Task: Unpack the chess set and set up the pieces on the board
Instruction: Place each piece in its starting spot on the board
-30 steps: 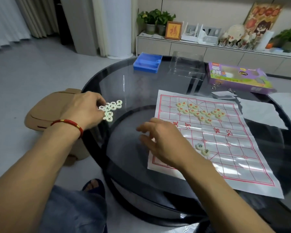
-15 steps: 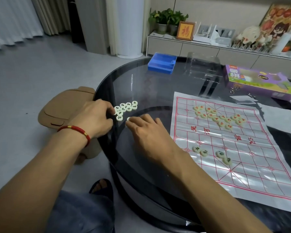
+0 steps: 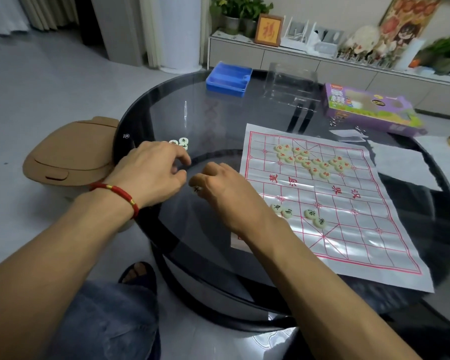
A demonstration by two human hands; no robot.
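Our right hand (image 3: 226, 188) pinches one pale xiangqi piece (image 3: 196, 189) above the glass table (image 3: 218, 120); our left hand (image 3: 153, 172), fingers curled, covers the loose pile (image 3: 181, 143). The paper board (image 3: 330, 203) lies just right

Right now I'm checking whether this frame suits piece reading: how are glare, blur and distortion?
Head view: glare streaks wash the near part of the board; the glass table mirrors the room; far shelf items are blurred; wide-angle bending curves the edges; characters on the red pieces are barely legible.
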